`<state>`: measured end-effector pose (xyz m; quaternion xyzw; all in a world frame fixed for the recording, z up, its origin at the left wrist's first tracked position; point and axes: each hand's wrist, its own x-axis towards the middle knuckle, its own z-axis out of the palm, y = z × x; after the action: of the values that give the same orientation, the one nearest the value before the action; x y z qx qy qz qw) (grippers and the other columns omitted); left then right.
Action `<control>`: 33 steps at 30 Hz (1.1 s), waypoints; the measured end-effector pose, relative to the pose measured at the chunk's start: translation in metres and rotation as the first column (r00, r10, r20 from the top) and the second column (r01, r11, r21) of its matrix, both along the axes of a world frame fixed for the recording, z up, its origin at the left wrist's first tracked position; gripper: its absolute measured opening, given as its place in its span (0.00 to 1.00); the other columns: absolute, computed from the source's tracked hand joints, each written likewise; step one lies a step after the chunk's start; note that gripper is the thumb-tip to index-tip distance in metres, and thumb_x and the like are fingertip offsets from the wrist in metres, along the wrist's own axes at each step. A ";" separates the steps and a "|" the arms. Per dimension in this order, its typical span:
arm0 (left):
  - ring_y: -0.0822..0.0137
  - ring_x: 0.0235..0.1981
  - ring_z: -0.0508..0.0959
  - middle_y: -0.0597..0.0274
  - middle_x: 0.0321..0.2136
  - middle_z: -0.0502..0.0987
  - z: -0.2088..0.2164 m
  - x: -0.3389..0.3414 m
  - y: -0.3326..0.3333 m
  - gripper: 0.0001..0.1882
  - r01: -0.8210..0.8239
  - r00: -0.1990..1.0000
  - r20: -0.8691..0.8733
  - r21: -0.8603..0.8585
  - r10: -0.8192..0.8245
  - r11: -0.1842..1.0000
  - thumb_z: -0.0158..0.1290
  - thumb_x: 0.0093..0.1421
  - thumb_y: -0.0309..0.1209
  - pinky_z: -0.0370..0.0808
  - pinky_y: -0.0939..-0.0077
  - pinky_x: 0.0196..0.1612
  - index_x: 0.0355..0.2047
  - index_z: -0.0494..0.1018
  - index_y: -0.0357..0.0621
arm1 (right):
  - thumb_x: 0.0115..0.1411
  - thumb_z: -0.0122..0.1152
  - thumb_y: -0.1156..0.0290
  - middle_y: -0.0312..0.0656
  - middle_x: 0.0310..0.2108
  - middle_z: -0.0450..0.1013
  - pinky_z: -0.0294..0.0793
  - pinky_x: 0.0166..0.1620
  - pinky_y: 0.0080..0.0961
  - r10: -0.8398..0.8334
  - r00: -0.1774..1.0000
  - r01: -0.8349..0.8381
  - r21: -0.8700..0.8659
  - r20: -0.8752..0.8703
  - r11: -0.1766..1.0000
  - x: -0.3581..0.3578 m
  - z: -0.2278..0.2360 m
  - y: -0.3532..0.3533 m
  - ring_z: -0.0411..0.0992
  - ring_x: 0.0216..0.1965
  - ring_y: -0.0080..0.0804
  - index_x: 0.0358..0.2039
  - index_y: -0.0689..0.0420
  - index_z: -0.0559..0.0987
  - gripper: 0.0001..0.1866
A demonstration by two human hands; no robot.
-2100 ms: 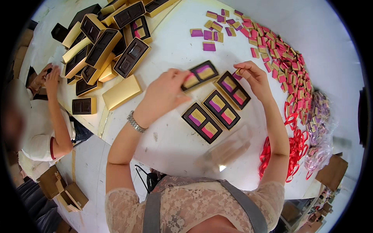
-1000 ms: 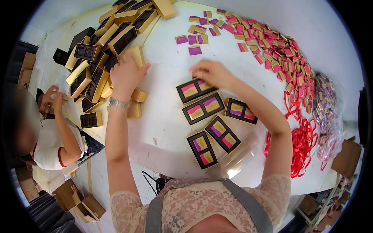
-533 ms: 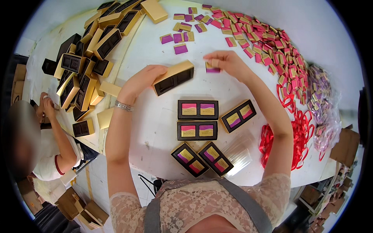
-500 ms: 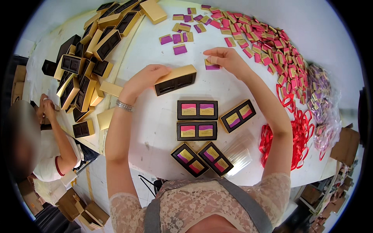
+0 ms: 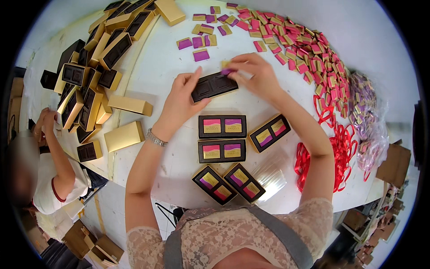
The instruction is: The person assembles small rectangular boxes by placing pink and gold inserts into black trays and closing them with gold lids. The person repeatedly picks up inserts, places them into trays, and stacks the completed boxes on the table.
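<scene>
1. My right hand was closed in a pinch, thumb against fingers, on a small purple-and-gold piece. The piece was blurred, so I couldn't tell which way its face was turned.

2. That piece hung at the far right end of the two-well box, over or just beyond its far edge; I couldn't tell whether they touched. From my right hand the box lay to the left and a little toward me.

3. My left hand gripped the box by its left end, with digits along the far and near edges. The open face was up, showing two dark wells side by side.

4. The box's long axis ran left to right on a slant, the right end farther from me. Its right-hand well was nearer my right hand, its left-hand well nearer my left; I judged that this mattered most for lining up the piece.

5. Just nearer me than the held box lay a filled box, its long axis nearly level across my view, with one pink-and-gold and one purple-and-gold piece in it.

6. Farther out, loose purple-and-gold pieces were scattered beyond both hands, and a heap of pink-and-gold pieces spread to the right.
</scene>
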<state>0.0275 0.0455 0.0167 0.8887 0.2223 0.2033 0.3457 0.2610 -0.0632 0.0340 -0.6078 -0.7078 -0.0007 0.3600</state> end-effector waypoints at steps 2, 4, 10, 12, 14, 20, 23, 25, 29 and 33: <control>0.57 0.54 0.71 0.52 0.51 0.69 -0.009 0.003 0.003 0.49 0.008 0.992 0.130 -0.120 0.008 0.993 0.67 0.50 0.29 0.73 0.66 0.54 0.69 0.53 0.48 | 0.51 0.68 0.65 0.36 0.38 0.76 0.75 0.45 0.33 0.158 0.980 -0.164 0.041 0.118 0.986 -0.019 -0.001 0.009 0.73 0.43 0.35 0.37 0.54 0.84 0.12; 0.56 0.54 0.71 0.52 0.53 0.69 -0.018 0.002 0.006 0.50 0.041 0.966 0.259 -0.184 0.008 0.982 0.67 0.50 0.31 0.74 0.66 0.53 0.70 0.51 0.50 | 0.52 0.67 0.62 0.37 0.39 0.76 0.74 0.47 0.34 0.197 0.956 -0.211 0.043 0.217 0.977 -0.036 -0.005 0.014 0.72 0.46 0.36 0.37 0.55 0.83 0.14; 0.56 0.55 0.71 0.59 0.60 0.68 -0.018 0.001 0.001 0.34 0.071 0.993 0.059 0.414 -0.105 0.907 0.64 0.54 0.32 0.75 0.66 0.54 0.61 0.67 0.50 | 0.55 0.62 0.55 0.42 0.42 0.76 0.72 0.51 0.37 0.133 0.872 -0.167 0.031 0.471 0.986 -0.044 0.013 0.003 0.71 0.51 0.41 0.37 0.56 0.82 0.18; 0.55 0.56 0.70 0.60 0.59 0.68 -0.015 0.003 -0.004 0.31 0.087 0.995 0.012 0.417 -0.101 0.905 0.62 0.54 0.30 0.73 0.65 0.55 0.59 0.70 0.50 | 0.57 0.62 0.56 0.45 0.39 0.77 0.74 0.46 0.39 -0.241 0.939 0.265 -0.067 0.247 0.962 0.009 -0.006 0.014 0.73 0.46 0.44 0.36 0.56 0.82 0.16; 0.55 0.56 0.70 0.60 0.59 0.69 -0.013 0.007 -0.008 0.29 0.081 0.996 0.005 0.402 -0.090 0.912 0.62 0.54 0.30 0.73 0.65 0.56 0.58 0.72 0.50 | 0.56 0.66 0.61 0.43 0.30 0.77 0.75 0.40 0.39 -0.594 0.739 0.587 0.130 0.317 0.799 0.063 -0.005 0.028 0.75 0.39 0.43 0.29 0.56 0.83 0.11; 0.55 0.57 0.69 0.59 0.60 0.68 -0.015 0.003 -0.001 0.26 0.070 0.994 0.057 0.297 -0.091 0.952 0.61 0.56 0.31 0.71 0.65 0.57 0.56 0.74 0.50 | 0.53 0.68 0.65 0.40 0.36 0.79 0.77 0.39 0.33 -0.201 0.979 0.202 -0.211 0.024 0.956 0.058 -0.025 0.011 0.76 0.36 0.39 0.36 0.51 0.86 0.10; 0.54 0.58 0.68 0.57 0.61 0.67 -0.009 0.004 0.005 0.25 0.107 0.993 0.028 0.266 -0.118 0.958 0.59 0.58 0.31 0.70 0.64 0.59 0.57 0.73 0.50 | 0.53 0.68 0.70 0.39 0.38 0.78 0.77 0.41 0.31 -0.249 0.968 0.249 -0.130 0.021 0.960 0.047 -0.036 -0.002 0.76 0.37 0.36 0.37 0.51 0.86 0.10; 0.53 0.59 0.68 0.55 0.61 0.67 -0.004 0.001 0.019 0.25 0.129 0.992 -0.035 0.339 -0.124 0.932 0.57 0.60 0.31 0.68 0.63 0.60 0.59 0.71 0.49 | 0.53 0.68 0.71 0.38 0.39 0.78 0.77 0.41 0.30 -0.287 0.935 0.228 -0.267 -0.207 0.936 0.036 -0.018 -0.006 0.75 0.38 0.35 0.37 0.50 0.86 0.09; 0.51 0.63 0.65 0.51 0.63 0.64 0.043 0.045 0.088 0.27 -0.212 0.943 -0.150 0.419 0.297 0.883 0.52 0.62 0.29 0.70 0.57 0.60 0.63 0.64 0.48 | 0.52 0.70 0.69 0.36 0.41 0.76 0.77 0.42 0.30 -0.012 0.929 -0.025 -0.096 -0.370 0.995 0.002 0.005 -0.015 0.75 0.40 0.34 0.37 0.50 0.86 0.10; 0.56 0.64 0.64 0.58 0.62 0.64 0.042 0.116 0.170 0.30 -0.136 0.845 -0.188 0.830 0.501 0.541 0.52 0.60 0.24 0.74 0.56 0.55 0.63 0.63 0.57 | 0.51 0.69 0.74 0.40 0.48 0.75 0.75 0.49 0.34 0.317 0.935 -0.313 -0.049 0.162 0.948 0.007 -0.009 -0.014 0.74 0.47 0.37 0.40 0.60 0.83 0.14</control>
<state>0.1434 0.2158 0.0582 0.9111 0.3376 0.1523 -0.1810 0.2682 -0.0772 0.0254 -0.4883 -0.8238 0.0137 0.2877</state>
